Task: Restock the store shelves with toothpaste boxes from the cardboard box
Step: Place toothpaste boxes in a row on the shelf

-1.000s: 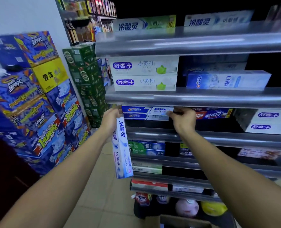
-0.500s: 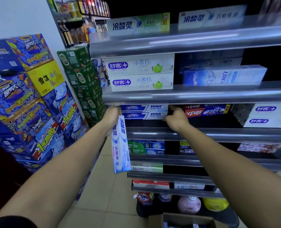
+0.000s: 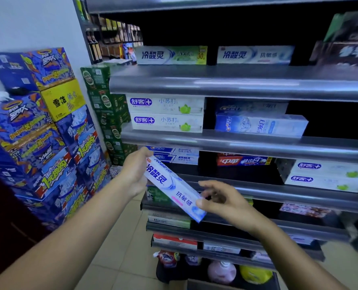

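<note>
Toothpaste box (image 3: 174, 190), a long, glossy white-and-blue carton, is held slantwise in mid-air in front of the rounded grey metal shelves (image 3: 236, 143). The left hand (image 3: 135, 174) grips its upper end. The right hand (image 3: 224, 200) pinches the lower end with thumb and curled fingers. The step appears to be placement. A matching box (image 3: 255, 55) lies flat on an upper shelf, so this one likely needs levelling and lifting there.
</note>
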